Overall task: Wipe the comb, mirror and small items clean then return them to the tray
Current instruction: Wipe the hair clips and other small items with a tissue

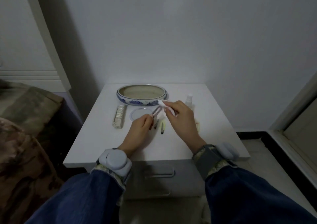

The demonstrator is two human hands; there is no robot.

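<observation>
The left hand [140,125] pinches a slim pinkish hair clip [155,112] steady while right-hand fingers [171,107] clamp a white wipe [163,104] against it, at five o'clock of the empty blue-and-white oval ceramic tray [120,95].

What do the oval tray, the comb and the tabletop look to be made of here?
The tray looks like glazed ceramic: glossy white wall with blue painted pattern, duller beige inside. The comb seems pale plastic or possibly resin, with a slight sheen on its teeth; dim light leaves it open. The tabletop looks like smooth white laminate or painted board, matte and even.
</observation>
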